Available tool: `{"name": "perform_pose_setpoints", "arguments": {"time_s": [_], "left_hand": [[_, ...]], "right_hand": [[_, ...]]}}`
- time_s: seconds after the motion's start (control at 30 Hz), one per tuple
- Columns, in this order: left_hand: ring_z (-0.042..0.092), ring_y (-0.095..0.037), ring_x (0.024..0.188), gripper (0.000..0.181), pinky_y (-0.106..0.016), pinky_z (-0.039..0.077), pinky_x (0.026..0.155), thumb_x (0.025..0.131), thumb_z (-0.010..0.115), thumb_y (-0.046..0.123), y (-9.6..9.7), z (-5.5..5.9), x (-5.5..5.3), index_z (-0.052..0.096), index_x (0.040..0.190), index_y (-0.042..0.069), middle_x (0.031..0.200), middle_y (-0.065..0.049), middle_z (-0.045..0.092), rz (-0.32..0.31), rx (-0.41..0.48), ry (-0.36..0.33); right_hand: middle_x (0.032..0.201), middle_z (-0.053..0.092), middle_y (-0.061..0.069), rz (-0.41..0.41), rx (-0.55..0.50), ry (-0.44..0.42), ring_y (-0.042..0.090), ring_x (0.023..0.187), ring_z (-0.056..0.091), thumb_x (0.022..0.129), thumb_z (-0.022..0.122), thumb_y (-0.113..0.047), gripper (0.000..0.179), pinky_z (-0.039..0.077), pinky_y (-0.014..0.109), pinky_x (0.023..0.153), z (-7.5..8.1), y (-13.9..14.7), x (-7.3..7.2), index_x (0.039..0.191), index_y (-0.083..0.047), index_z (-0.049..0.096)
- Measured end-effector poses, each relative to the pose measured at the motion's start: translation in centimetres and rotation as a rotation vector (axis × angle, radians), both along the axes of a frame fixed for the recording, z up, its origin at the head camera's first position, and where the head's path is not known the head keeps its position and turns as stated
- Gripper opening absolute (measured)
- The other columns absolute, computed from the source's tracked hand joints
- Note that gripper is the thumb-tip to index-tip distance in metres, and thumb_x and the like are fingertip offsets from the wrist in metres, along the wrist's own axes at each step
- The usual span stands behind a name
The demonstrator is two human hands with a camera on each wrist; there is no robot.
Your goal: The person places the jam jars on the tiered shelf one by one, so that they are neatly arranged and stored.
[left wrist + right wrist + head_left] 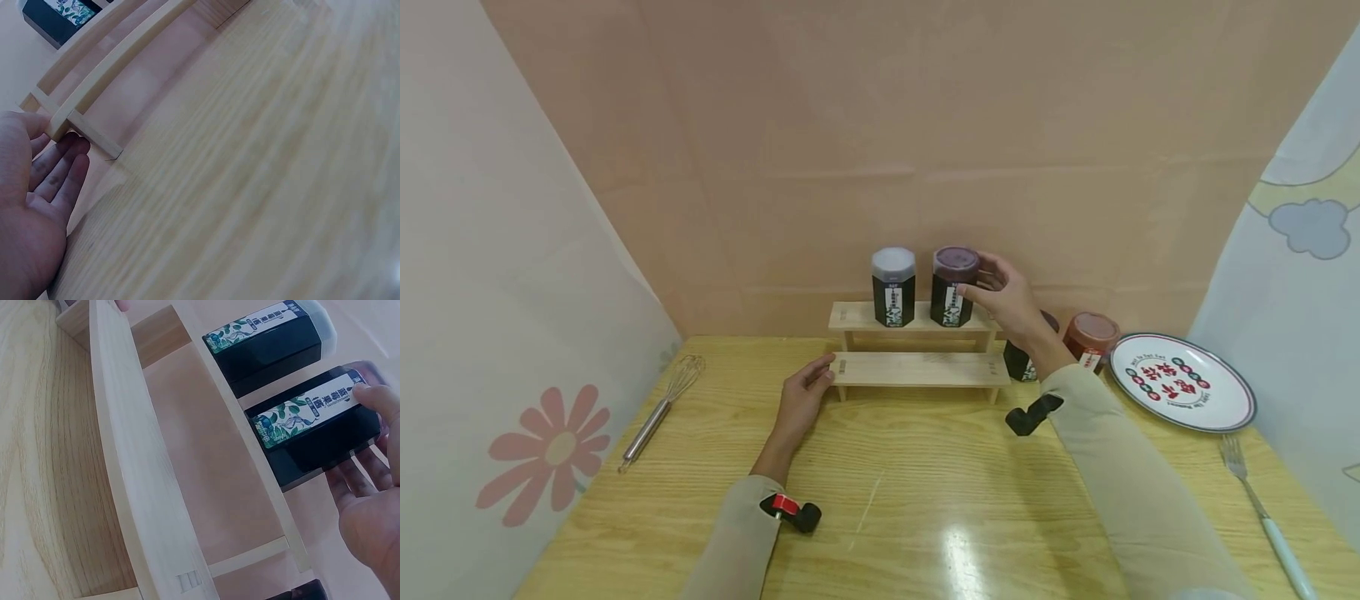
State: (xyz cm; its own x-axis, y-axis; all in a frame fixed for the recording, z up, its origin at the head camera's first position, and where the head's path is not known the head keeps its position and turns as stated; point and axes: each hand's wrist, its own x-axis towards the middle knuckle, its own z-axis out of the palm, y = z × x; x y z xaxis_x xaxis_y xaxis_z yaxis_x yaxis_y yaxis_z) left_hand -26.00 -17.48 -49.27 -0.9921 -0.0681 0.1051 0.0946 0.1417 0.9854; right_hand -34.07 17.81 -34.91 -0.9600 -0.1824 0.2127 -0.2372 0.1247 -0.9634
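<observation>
Nearest to me, my left hand (802, 398) lies flat on the table (887, 500), fingers straight and relaxed, its fingertips (74, 147) touching the left end of the wooden step rack (917, 369). I read that as a brace: an open palm against the lower step's end post should keep the light rack from sliding while the other hand works above it. This grip is spread and holds nothing.

Further in, my right hand (1011, 304) reaches over the lower step to the upper one. Its grip is closed round the purple-lidded jar (953, 287), thumb on the labelled front face and the fingers (362, 481) curled behind the dark body. The jar stands upright on the upper step, base apparently on the wood, just beside the white-lidded jar (892, 287), which sits to its left on the same step. Holding it by the sides near the top keeps the label facing forward, in line with its neighbour.

To the right of the rack, partly hidden behind my forearm, a dark jar (1019, 360) and a red-lidded jar (1091, 337) stand on the table. Beyond them lies a patterned plate (1182, 382), a fork (1262, 508) nearer to me on that side, and a whisk (658, 408) far left.
</observation>
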Motion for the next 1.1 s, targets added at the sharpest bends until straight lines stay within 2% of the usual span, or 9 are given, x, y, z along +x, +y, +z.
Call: {"name": "perform_pose_setpoints", "arguments": {"time_s": [0.23,0.53,0.73,1.1], "left_hand": [[0.056,-0.023,0.134,0.035,-0.010,0.049,0.097,0.104,0.062,0.020,0.10,0.01,-0.21,0.066,0.139,0.014,0.144,-0.008,0.062,0.013,-0.002,0.010],[0.055,-0.023,0.136,0.035,-0.013,0.049,0.100,0.105,0.062,0.022,0.14,0.08,-0.20,0.066,0.139,0.016,0.146,-0.006,0.061,0.009,-0.012,0.004],[0.056,-0.025,0.136,0.036,-0.019,0.051,0.104,0.105,0.062,0.022,0.14,0.16,-0.05,0.065,0.140,0.015,0.146,-0.008,0.061,0.014,-0.024,0.006],[0.054,-0.023,0.138,0.036,-0.014,0.049,0.101,0.105,0.062,0.021,0.08,0.17,0.10,0.065,0.141,0.015,0.148,-0.006,0.060,-0.001,-0.018,0.005]], "right_hand": [[0.154,0.050,0.010,-0.009,-0.015,-0.007,0.025,0.143,0.049,0.095,0.076,-0.015,0.070,0.051,0.015,0.100,0.04,0.03,-0.11,0.156,-0.021,0.043],[0.155,0.050,0.011,0.002,0.002,0.005,0.025,0.142,0.049,0.095,0.076,-0.019,0.070,0.051,0.017,0.103,0.05,0.23,-0.23,0.156,-0.021,0.043],[0.154,0.051,0.009,0.014,-0.022,0.012,0.022,0.140,0.051,0.094,0.077,-0.016,0.070,0.052,0.016,0.100,-0.29,0.27,-0.25,0.156,-0.022,0.044],[0.148,0.054,0.004,0.043,-0.051,0.025,0.017,0.135,0.053,0.095,0.076,-0.014,0.069,0.050,0.015,0.099,-0.53,0.36,-0.21,0.155,-0.020,0.044]]}}
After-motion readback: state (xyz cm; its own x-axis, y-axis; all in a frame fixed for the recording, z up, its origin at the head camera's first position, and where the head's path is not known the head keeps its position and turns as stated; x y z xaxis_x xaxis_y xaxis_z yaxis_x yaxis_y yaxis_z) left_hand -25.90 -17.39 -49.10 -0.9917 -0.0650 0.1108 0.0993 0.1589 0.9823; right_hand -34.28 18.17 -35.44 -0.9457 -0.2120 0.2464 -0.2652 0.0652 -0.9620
